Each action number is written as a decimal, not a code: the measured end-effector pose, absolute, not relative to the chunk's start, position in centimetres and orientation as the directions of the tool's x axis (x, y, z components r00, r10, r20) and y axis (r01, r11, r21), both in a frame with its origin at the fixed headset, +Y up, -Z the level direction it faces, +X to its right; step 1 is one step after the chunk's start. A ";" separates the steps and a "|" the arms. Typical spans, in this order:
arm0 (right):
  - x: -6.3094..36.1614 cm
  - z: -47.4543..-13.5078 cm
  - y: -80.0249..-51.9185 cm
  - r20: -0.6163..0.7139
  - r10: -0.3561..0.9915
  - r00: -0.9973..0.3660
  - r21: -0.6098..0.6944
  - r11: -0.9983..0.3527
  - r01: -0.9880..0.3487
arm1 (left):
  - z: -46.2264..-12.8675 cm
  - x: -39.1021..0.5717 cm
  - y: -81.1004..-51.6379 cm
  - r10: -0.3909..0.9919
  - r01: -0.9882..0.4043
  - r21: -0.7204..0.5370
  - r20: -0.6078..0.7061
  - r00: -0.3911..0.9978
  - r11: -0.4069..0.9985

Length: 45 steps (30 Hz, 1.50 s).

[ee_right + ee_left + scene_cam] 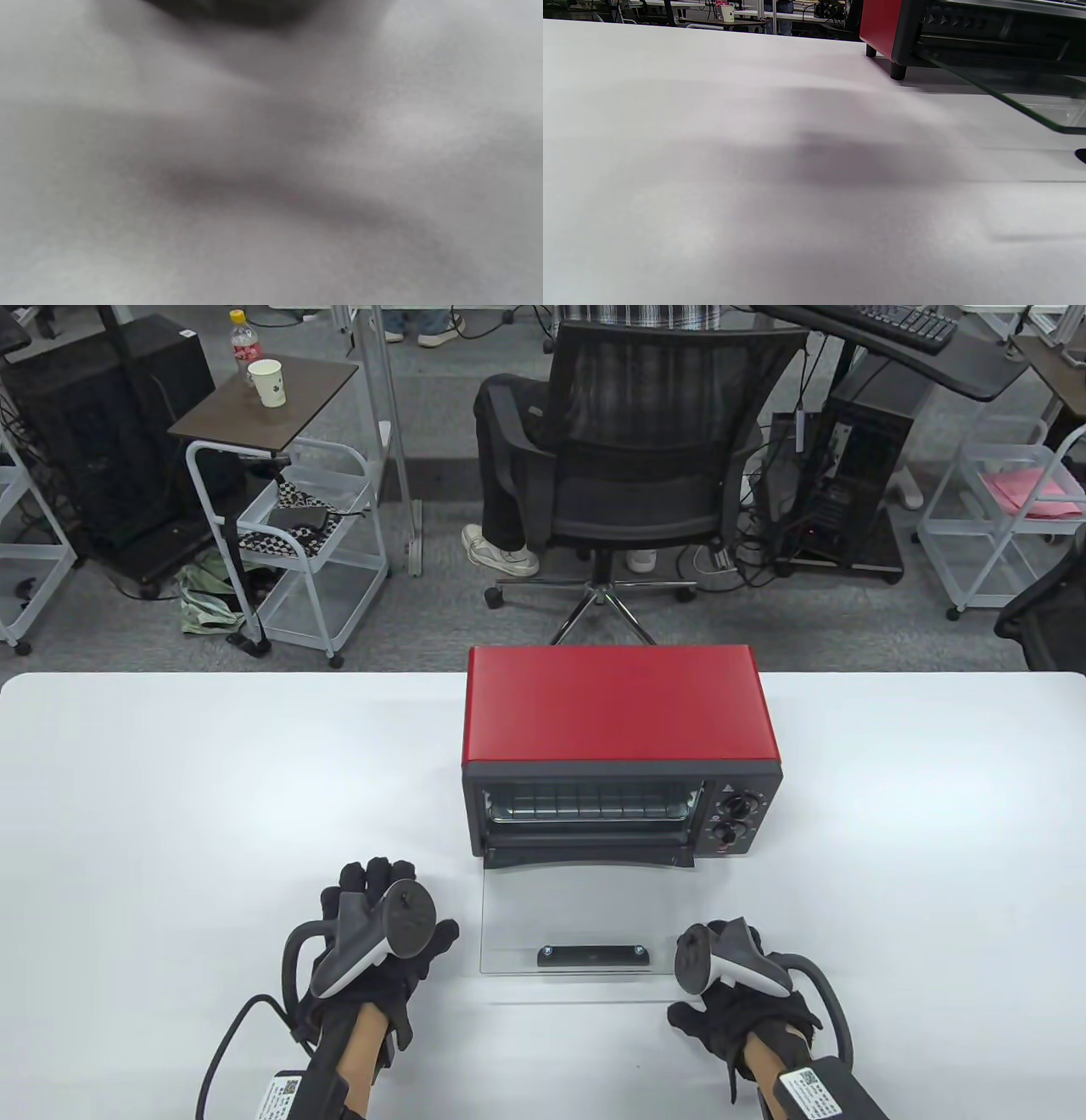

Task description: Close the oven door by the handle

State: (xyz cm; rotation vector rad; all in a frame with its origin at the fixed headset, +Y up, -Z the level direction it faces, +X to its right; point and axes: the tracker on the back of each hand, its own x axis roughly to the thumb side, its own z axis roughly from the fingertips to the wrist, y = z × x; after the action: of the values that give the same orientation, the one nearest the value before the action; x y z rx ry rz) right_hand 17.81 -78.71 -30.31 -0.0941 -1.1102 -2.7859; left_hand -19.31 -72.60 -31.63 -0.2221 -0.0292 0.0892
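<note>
A red toaster oven [619,704] stands mid-table with its glass door [526,916] swung down flat toward me. The black handle [594,955] runs along the door's near edge. My left hand [405,903] lies on the table just left of the door, fingers spread forward and holding nothing. My right hand [721,984] sits just right of the door's near corner, beside the handle's end; its fingers are hidden under the tracker. The left wrist view shows the oven's corner [882,25] and the door's edge [1009,101], with no fingers. The right wrist view is a blur of table surface.
The white table [212,814] spreads wide on both sides of the oven. The oven's knobs [734,819] are on its right front. Beyond the far edge are an office chair [645,475] with a seated person and carts.
</note>
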 end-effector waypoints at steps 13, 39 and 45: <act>18.3 -29.9 -77.1 0.038 0.353 -0.935 0.662 -0.709 -0.241 | -31.7 -19.5 -72.2 0.119 -0.110 -0.219 0.030 0.992 0.970; 16.4 -31.8 -72.4 -0.003 0.706 -0.708 0.359 -0.660 -0.659 | -31.9 -20.2 -71.7 0.144 -0.137 -0.224 0.012 0.990 0.965; 16.2 -33.0 -71.5 -0.060 0.754 -0.654 0.254 -0.622 -0.740 | -31.9 -20.3 -71.6 0.145 -0.139 -0.227 0.008 0.989 0.964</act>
State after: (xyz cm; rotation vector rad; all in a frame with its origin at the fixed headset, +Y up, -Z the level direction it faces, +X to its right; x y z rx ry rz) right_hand 16.17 -71.49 -32.95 -0.1140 -0.5674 -3.9553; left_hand -20.27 -71.63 -31.95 -0.2278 -0.0246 0.1439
